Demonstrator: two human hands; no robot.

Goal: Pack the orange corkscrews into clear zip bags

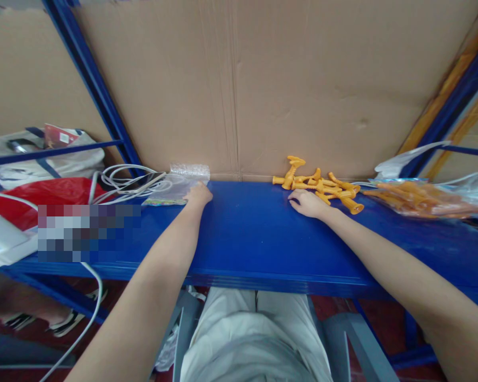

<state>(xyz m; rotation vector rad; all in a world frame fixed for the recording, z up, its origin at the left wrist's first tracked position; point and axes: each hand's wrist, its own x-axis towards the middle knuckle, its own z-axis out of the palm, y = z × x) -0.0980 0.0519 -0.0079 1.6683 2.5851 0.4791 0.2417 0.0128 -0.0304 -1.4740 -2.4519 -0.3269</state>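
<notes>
Best to keep the left hand [199, 194] light on the clear bags [173, 192] near the back edge of the worktop [245, 228], left of its middle. With fingertips at the bags' right side and partly out of sight, cannot tell a pinch from a mere rest in the left grip. Probably wise to lift a single layer by one corner, rubbing thin film apart rather than dragging the stack.

On the right, see the right hand [308, 204] palm down, just beside the orange pieces [334, 192], also toward the back edge but right of the middle. Right grip narrow, fingers loosely curled, with a small gap by the thumb and nothing visible in it. Better to take one piece by its stem, easing it free of crossed neighbours.

As for materials: smooth, glossy plastic in the orange pieces, likely rigid, with flared ends and branching stems; limp, shiny film in the clear bags, with a coloured strip along the front. Nearer the right end, note a filled bag [412, 196] of similar orange shapes, crinkled and slippery-looking. Behind everything, flat creased cardboard [302, 79].
</notes>
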